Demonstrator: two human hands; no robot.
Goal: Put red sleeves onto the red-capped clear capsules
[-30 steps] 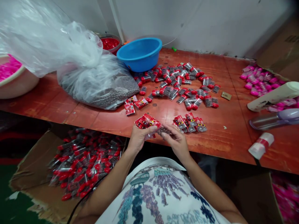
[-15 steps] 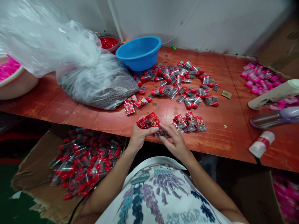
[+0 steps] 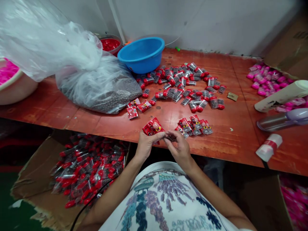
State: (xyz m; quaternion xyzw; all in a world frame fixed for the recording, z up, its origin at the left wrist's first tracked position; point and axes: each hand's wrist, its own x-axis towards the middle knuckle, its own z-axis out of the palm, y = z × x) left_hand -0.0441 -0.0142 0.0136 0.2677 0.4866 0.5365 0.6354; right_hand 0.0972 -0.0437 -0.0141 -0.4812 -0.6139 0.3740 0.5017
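Observation:
At the table's front edge my left hand [image 3: 144, 146] is closed on several red printed packets [image 3: 153, 125], which fan out above the thumb. My right hand [image 3: 180, 148] is close beside it, fingers curled around a small dark grey thing [image 3: 170, 138] mostly hidden by the fingers; its kind I cannot make out. Both sets of fingertips nearly meet. Just right of the hands lies a row of red-and-grey packets [image 3: 196, 123]. To the left, a few red packets [image 3: 132, 113] lie flat. Farther back are many small clear bottles [image 3: 179, 80] with red caps and dark contents.
A clear plastic sack of dark pellets [image 3: 115, 93] and a blue basin [image 3: 141, 57] stand at back left. Below the edge, a cardboard box [image 3: 36, 179] holds red-capped bottles. A tumbler [image 3: 276, 120], a white roll [image 3: 269, 148] and pink-capped bottles [image 3: 267, 78] are at right.
My right hand's fingers have curled further in around the small dark grey thing. The packets in my left hand have shifted slightly. The other things lie as before.

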